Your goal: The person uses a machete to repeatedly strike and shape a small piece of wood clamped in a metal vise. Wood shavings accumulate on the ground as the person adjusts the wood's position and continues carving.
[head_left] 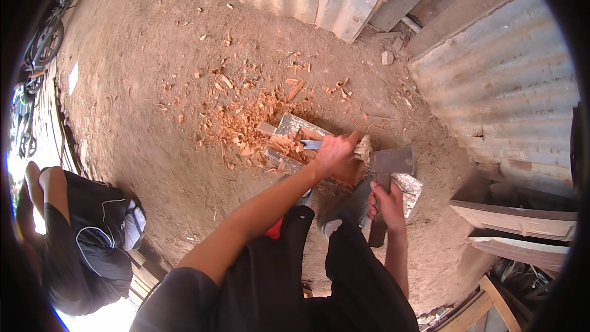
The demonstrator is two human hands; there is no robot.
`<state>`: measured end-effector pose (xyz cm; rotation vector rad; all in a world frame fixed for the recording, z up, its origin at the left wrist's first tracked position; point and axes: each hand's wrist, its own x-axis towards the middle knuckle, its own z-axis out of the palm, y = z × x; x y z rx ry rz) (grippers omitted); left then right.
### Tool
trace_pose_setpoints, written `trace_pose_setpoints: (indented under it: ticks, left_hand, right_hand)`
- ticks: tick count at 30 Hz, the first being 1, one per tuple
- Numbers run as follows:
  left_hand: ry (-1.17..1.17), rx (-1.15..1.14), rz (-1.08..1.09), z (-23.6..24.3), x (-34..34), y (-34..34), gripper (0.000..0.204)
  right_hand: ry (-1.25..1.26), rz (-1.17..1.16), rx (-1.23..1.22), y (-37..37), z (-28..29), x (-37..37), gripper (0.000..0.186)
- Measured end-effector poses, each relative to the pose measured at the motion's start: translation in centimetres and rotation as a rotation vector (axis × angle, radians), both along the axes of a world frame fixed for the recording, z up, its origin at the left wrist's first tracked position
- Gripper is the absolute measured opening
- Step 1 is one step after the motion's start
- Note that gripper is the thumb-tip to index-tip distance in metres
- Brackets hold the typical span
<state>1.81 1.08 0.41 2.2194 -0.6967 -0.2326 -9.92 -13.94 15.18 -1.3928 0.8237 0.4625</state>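
Observation:
My left hand [334, 152] grips a chisel [312, 145] with a frayed, pale handle end, its blade angled left into reddish wood shavings [284, 142] on a wood piece [267, 128]. That piece lies on a weathered, white-flecked block [302, 123] on the ground. My right hand [386, 200] is closed on the handle of a dark mallet [392, 160], whose broad head is just right of the chisel's end. Part of the block shows behind the mallet, at the right. My legs and feet are below, partly hidden by my arms.
A seated co-worker [86, 240] in dark clothes is at the lower left. Bicycles [48, 43] line the far left. Corrugated metal sheets [491, 86] edge the top and right. Curved wooden boards [516, 221] are stacked at the right. Scattered chips [224, 81] cover the dirt ground ahead.

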Motion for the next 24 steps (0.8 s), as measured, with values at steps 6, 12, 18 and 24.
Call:
trace_pose_setpoints:
  ticks: [6, 12, 18, 24]
  left_hand:
    - [-0.021, -0.071, 0.033, 1.3, -0.6, 0.7, 0.038]
    - [-0.069, -0.092, 0.085, 0.6, -1.2, 1.6, 0.032]
    - [-0.114, -0.105, 0.06, 0.1, -1.4, 2.2, 0.039]
    - [-0.139, -0.247, 0.135, 2.5, -2.1, 4.4, 0.025]
  right_hand:
    - [-0.082, -0.325, 0.02, -0.3, 1.1, 1.2, 0.016]
    - [0.15, -0.021, 0.146, -1.6, 3.3, 1.3, 0.017]
    - [-0.008, -0.192, 0.037, 1.6, 0.8, -0.2, 0.019]
    - [0.129, 0.03, 0.084, -0.8, 3.3, -0.6, 0.019]
